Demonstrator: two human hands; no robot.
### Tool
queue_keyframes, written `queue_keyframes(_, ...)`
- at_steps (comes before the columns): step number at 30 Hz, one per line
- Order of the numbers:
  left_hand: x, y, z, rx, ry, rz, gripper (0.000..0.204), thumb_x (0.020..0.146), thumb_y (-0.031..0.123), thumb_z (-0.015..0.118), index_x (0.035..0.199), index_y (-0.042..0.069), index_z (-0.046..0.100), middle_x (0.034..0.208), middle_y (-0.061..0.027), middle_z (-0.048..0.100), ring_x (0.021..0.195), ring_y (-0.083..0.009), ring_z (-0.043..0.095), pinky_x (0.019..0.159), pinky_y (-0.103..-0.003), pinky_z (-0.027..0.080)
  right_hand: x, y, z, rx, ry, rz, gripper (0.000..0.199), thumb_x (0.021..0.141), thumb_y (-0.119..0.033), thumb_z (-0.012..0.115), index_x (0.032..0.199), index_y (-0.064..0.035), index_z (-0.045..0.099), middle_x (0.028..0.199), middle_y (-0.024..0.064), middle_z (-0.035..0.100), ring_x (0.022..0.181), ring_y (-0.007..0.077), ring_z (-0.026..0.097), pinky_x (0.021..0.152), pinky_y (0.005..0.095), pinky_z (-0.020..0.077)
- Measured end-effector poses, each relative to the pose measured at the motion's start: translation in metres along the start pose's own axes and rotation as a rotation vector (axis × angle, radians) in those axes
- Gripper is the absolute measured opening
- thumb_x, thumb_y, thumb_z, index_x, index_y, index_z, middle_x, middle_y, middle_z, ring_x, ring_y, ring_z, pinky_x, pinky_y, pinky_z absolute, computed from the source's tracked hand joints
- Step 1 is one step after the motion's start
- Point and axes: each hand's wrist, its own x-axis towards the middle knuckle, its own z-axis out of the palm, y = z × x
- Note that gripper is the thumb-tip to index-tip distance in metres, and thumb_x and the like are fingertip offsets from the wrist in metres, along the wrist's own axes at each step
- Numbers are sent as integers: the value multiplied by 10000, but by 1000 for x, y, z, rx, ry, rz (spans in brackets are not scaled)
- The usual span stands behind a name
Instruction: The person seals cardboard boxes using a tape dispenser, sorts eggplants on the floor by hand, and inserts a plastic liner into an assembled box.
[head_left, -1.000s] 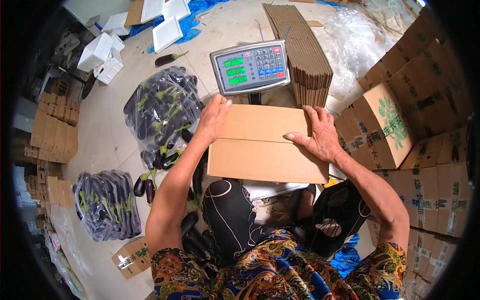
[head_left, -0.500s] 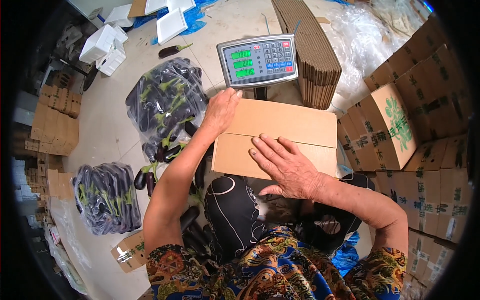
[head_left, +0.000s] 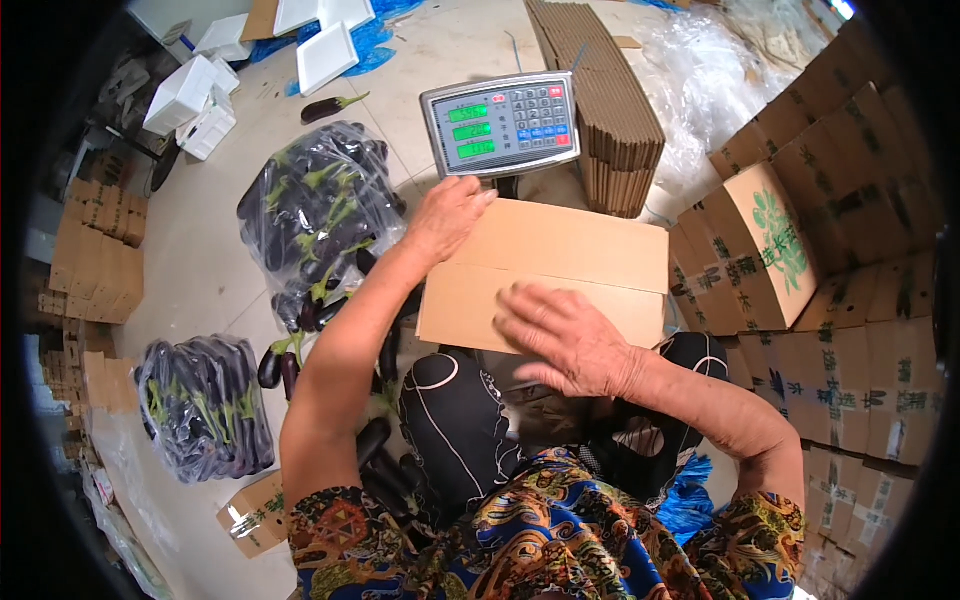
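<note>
A brown cardboard box (head_left: 585,240) stands in front of my knees, its two top flaps folded down to a seam across the middle. My left hand (head_left: 446,220) grips its far left corner, fingers curled over the edge. Over the near flap lies my right hand (head_left: 572,342), fingers spread and slightly blurred; whether it touches the cardboard I cannot tell. Just beyond the box rises a scale display (head_left: 502,125) with lit green readouts. What is inside the box is hidden.
Eggplants in a clear bag (head_left: 318,200) lie left of the box, with loose ones beside them. A second bag of eggplants (head_left: 205,408) sits nearer. Flattened cartons (head_left: 610,120) are stacked behind; printed boxes (head_left: 745,250) are piled right. White foam boxes (head_left: 180,95) stand far left.
My right hand has lifted or slid slightly, its fingers now blurred and shifted a little toward me. My left hand keeps its grip at the corner. The whole view has shifted slightly.
</note>
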Motion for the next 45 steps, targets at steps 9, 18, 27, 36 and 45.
queue_keyframes(9, 1, 2, -10, -339, -49, -215, 337, 978, 346, 530, 928, 15, 573, 872, -179, 574, 859, -353, 583, 796, -424, 468, -15, 50, -17, -263, 155, 655, 782, 929, -591, 468, 1429, 3, 379, 1359, 224, 409, 1292, 376, 365, 1062, 509, 277)
queue_keyframes(18, -44, 22, 0, -1011, 154, -611, 696, 1041, 533, 256, 1501, 10, 263, 1496, -205, 370, 1354, -256, 395, 1121, -366, 310, -17, 58, -16, -275, 132, 638, 797, 942, -631, 411, 1464, -33, 339, 1412, 207, 375, 1330, 338, 337, 1094, 500, 234)
queue_keyframes(27, -44, 44, -12, -200, 64, -250, 718, 922, 357, 629, 1483, 35, 315, 1479, -270, 319, 1358, -428, 350, 1120, -453, 316, 5, 66, -11, -261, 199, 766, 791, 911, -665, 451, 1428, -68, 419, 1282, 145, 500, 1154, 316, 445, 996, 471, 297)
queue_keyframes(36, -41, 46, -14, 43, -44, -204, 578, 907, 325, 623, 1407, 99, 440, 1469, -248, 322, 1320, -432, 370, 1097, -464, 338, -7, 81, -16, -145, 193, 764, 645, 953, -582, 455, 1352, -77, 498, 1231, 155, 548, 1175, 319, 458, 974, 455, 332)
queue_keyframes(45, -34, 47, -16, -220, 111, -263, 361, 931, 161, 571, 1275, 79, 500, 1198, -195, 487, 1136, -381, 500, 975, -431, 418, -68, 99, -5, 279, 531, 1068, 608, 958, -521, 479, 1273, -2, 511, 1205, 259, 533, 1144, 413, 503, 991, 454, 409)
